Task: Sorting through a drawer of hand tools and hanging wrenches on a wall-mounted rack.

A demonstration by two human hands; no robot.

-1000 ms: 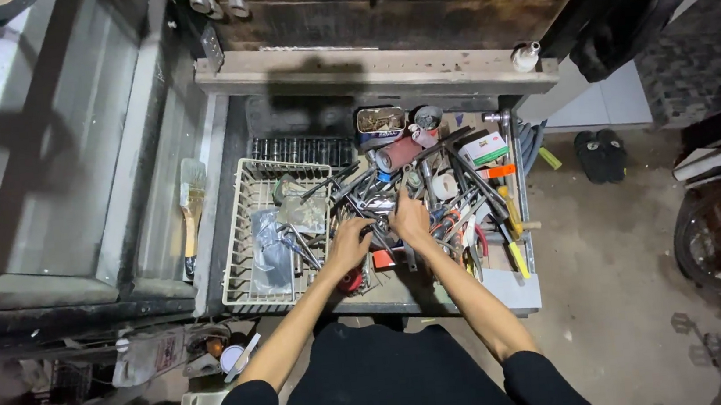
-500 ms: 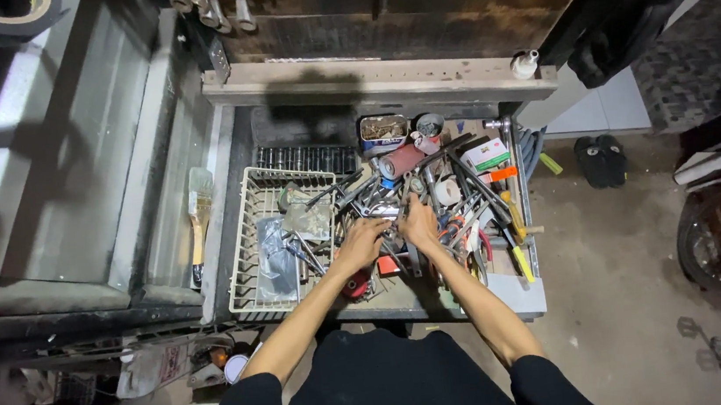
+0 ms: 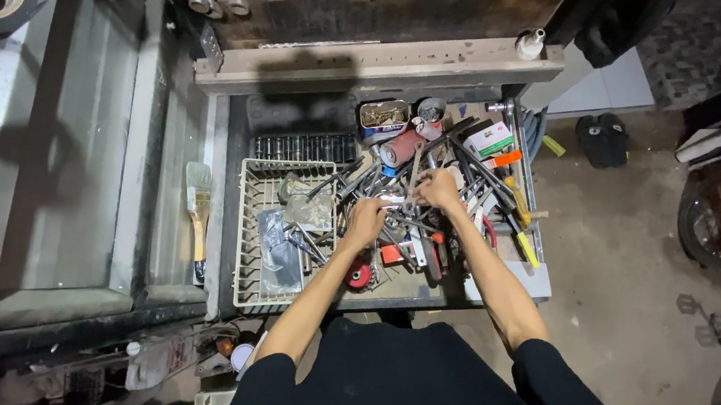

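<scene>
An open drawer (image 3: pixel 509 283) is heaped with wrenches, pliers and screwdrivers (image 3: pixel 473 184). My left hand (image 3: pixel 365 221) rests palm down on the middle of the heap, fingers curled among metal tools; its grip is hidden. Further back and to the right, my right hand (image 3: pixel 439 190) has its fingers closed around a thin metal tool (image 3: pixel 416 164) that sticks up toward the back. A red wire wheel (image 3: pixel 359 275) lies by my left wrist.
A beige plastic basket (image 3: pixel 245 240) with clear bags fills the drawer's left side, with a black socket rail (image 3: pixel 302 149) behind it. A screw tin (image 3: pixel 383 117), red cylinder (image 3: pixel 399 148) and small box (image 3: pixel 488 139) sit at the back. Left lies a paintbrush (image 3: pixel 196 214); right, sandals (image 3: pixel 603 139).
Both hands have moved further back into the tool heap, the right hand more so and to the right. The right hand's fingers have closed around a thin tool.
</scene>
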